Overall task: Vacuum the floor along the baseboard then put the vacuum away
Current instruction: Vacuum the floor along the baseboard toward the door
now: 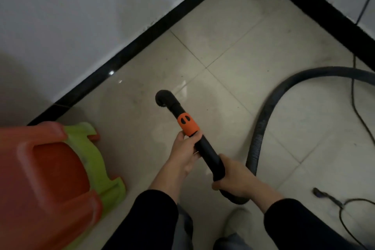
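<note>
A black vacuum wand (207, 150) with an orange collar (187, 125) points away from me over the beige tile floor (233, 42). Its open nozzle end (163, 98) is above the tiles, a short way from the black baseboard (129, 48) that runs diagonally under the white wall. My left hand (185, 153) grips the wand just below the orange collar. My right hand (233, 176) grips the wand's rear end, where the dark ribbed hose (261, 126) joins. The hose loops away to the right and out of view.
Stacked plastic stools, an orange one (46, 178) over a green one (99, 160), stand at the left by the baseboard. A thin black cable (354, 95) and a plug (319, 192) lie on the tiles at right. A second baseboard (316, 6) meets the first at the far corner.
</note>
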Motion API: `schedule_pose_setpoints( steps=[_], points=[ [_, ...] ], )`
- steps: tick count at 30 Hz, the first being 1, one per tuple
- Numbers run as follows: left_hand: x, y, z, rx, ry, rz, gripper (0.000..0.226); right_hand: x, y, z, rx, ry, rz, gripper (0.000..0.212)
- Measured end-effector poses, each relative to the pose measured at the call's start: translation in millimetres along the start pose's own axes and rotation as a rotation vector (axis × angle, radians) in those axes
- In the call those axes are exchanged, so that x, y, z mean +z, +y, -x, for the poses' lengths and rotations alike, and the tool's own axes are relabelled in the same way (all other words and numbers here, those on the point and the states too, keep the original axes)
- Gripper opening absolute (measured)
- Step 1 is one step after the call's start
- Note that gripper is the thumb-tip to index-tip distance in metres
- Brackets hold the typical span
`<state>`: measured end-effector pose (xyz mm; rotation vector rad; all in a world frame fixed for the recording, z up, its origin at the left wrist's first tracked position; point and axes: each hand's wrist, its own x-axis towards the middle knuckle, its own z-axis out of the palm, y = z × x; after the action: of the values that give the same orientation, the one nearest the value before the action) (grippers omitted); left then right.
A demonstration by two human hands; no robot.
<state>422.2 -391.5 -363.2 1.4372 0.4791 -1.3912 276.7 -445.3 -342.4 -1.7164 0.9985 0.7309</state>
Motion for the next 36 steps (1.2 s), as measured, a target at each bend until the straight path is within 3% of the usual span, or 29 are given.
schedule_pose_setpoints(
  steps=[5, 11, 16, 27, 36],
  points=[
    [-17.2, -15.0, -35.3, 0.008, -0.036, 0.036, 0.029, 10.3, 8.1, -51.7, -0.024, -0.033, 0.068, 0.022],
    [-36.4, -31.4, -72.0, 0.034, 0.0, 0.125, 0.02, 9.9, 5.6, -104.9, -0.005, -0.198, 0.198, 0.027],
    [-50.6, -25.5, -91.4, 0.105, 0.015, 0.173, 0.016, 9.7, -4.5, -137.0, -0.071, -0.227, 0.285, 0.028],
    [-69.1, -24.9, -123.4, 0.311, 0.137, 0.173, 0.028, 16.2, -9.2, -181.4, -0.202, -0.226, 0.33, 0.033],
    [-86.9, -36.4, -125.9, 0.286, 0.192, 0.18, 0.029, 35.8, -10.8, -190.5, -0.21, -0.247, 0.332, 0.027]
  ],
)
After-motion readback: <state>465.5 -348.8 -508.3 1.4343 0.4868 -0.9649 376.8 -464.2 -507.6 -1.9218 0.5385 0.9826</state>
